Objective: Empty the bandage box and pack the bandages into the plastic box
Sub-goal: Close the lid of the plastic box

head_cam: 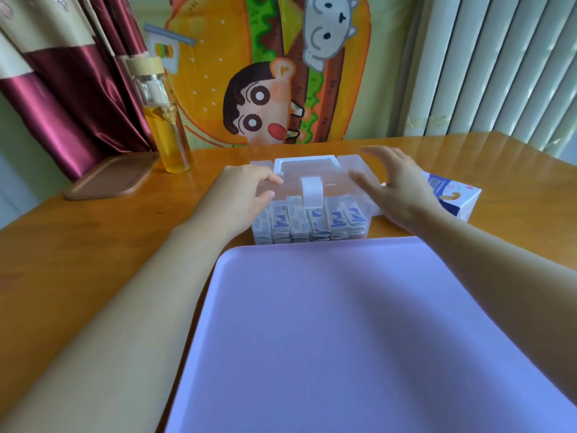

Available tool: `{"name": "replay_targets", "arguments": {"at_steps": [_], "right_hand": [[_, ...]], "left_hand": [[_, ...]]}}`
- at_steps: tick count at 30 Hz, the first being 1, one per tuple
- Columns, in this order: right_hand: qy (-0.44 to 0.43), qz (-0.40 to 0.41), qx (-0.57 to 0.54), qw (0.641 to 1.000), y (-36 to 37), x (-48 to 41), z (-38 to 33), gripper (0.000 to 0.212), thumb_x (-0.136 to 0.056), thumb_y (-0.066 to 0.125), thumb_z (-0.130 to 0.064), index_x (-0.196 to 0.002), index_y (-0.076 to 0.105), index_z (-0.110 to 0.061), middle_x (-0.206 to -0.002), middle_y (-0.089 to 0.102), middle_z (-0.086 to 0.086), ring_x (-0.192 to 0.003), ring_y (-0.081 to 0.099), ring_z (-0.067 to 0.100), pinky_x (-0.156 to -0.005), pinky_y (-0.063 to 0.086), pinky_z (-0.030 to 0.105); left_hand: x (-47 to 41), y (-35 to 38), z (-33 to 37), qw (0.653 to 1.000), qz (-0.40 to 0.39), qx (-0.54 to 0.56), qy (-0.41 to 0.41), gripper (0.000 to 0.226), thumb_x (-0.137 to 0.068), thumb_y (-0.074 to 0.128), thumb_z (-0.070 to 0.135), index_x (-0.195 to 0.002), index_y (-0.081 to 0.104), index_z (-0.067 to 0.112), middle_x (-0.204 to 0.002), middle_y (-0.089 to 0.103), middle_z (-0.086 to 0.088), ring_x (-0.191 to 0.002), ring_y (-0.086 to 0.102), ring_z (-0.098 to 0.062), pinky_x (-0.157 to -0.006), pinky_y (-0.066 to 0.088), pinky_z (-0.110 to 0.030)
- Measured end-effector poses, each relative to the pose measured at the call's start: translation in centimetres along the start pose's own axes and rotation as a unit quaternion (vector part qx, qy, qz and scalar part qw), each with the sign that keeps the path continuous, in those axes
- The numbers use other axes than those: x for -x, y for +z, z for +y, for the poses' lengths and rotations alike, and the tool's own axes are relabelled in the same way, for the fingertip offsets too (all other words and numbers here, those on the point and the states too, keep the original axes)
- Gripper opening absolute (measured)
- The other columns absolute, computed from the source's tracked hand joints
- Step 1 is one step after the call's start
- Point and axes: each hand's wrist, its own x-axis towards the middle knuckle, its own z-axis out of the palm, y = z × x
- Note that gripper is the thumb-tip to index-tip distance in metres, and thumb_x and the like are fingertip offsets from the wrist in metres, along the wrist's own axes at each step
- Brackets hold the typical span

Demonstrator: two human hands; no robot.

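Note:
A clear plastic box (359,195) stands mid-table with its lid down, a white handle (307,162) on top and a white latch (311,190) at the front. Several rows of wrapped bandages (309,223) show through its front wall. My left hand (240,195) rests on the lid's left front corner, fingers curled over the edge. My right hand (396,185) hovers just above the box's right side, fingers spread and blurred. The white and blue bandage box (452,198) lies on the table to the right, partly hidden behind my right hand.
A lilac tray (359,339) fills the near table in front of the plastic box. At the back left stand a glass bottle of yellow liquid (165,132) and a brown wooden tray (109,179). A curtain and a cartoon cloth hang behind the table (93,245).

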Motion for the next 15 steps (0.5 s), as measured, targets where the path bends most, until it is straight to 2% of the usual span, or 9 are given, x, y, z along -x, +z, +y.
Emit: {"name": "replay_targets", "arguments": {"at_steps": [2, 5, 7, 9, 12, 15], "right_hand": [[0.109, 0.037, 0.058, 0.992, -1.9, -0.4, 2.6, 0.054, -0.085, 0.058, -0.047, -0.133, 0.048, -0.023, -0.135, 0.05, 0.01, -0.13, 0.035, 0.03, -0.106, 0.029, 0.044], [0.241, -0.04, 0.11, 0.963, -4.3, -0.4, 6.1, 0.068, -0.078, 0.061, -0.06, -0.135, 0.046, -0.027, -0.14, 0.043, 0.013, -0.139, 0.019, 0.031, -0.108, 0.022, 0.048], [0.254, -0.103, 0.122, 0.954, -5.0, 0.0, 7.2, 0.076, -0.075, 0.064, -0.06, -0.139, 0.041, -0.025, -0.141, 0.042, 0.016, -0.138, 0.02, 0.032, -0.109, 0.019, 0.043], [0.25, -0.143, 0.121, 0.95, -5.0, 0.4, 8.0, 0.078, -0.076, 0.069, -0.051, -0.142, 0.037, -0.023, -0.14, 0.041, 0.017, -0.133, 0.029, 0.034, -0.106, 0.025, 0.041], [0.268, -0.137, 0.096, 0.949, -4.9, 0.9, 8.9, 0.074, -0.077, 0.071, -0.041, -0.142, 0.037, -0.025, -0.137, 0.037, 0.018, -0.123, 0.038, 0.038, -0.097, 0.04, 0.045], [0.272, -0.123, 0.089, 0.95, -4.7, 1.0, 9.1, 0.07, -0.079, 0.07, -0.04, -0.14, 0.039, -0.025, -0.135, 0.036, 0.018, -0.121, 0.039, 0.04, -0.094, 0.043, 0.046]], "left_hand": [[-0.1, 0.2, 0.4, 1.0, 0.01, -0.004, -0.015, 0.025, -0.091, 0.058, 0.015, -0.114, 0.064, 0.024, -0.13, 0.059, 0.003, -0.123, 0.05, -0.016, -0.097, 0.036, -0.024], [-0.1, 0.6, 1.7, 0.996, 0.041, -0.058, -0.06, 0.017, -0.091, 0.059, 0.022, -0.107, 0.06, 0.026, -0.129, 0.057, 0.004, -0.109, 0.056, -0.021, -0.083, 0.049, -0.034], [-0.1, 0.9, 2.8, 0.99, 0.047, -0.107, -0.083, 0.016, -0.091, 0.057, 0.026, -0.108, 0.056, 0.025, -0.126, 0.056, 0.005, -0.101, 0.056, -0.022, -0.069, 0.042, -0.031], [-0.2, 1.2, 3.5, 0.985, 0.051, -0.139, -0.093, 0.018, -0.092, 0.056, 0.025, -0.109, 0.054, 0.023, -0.122, 0.056, 0.003, -0.098, 0.055, -0.022, -0.066, 0.037, -0.031], [-0.3, 1.3, 4.1, 0.98, 0.056, -0.166, -0.097, 0.021, -0.091, 0.055, 0.023, -0.112, 0.052, 0.021, -0.117, 0.057, 0.001, -0.095, 0.056, -0.022, -0.066, 0.037, -0.031], [-0.4, 1.3, 4.4, 0.977, 0.054, -0.181, -0.095, 0.021, -0.092, 0.055, 0.021, -0.112, 0.052, 0.019, -0.114, 0.058, 0.0, -0.095, 0.056, -0.023, -0.068, 0.038, -0.031]]}}
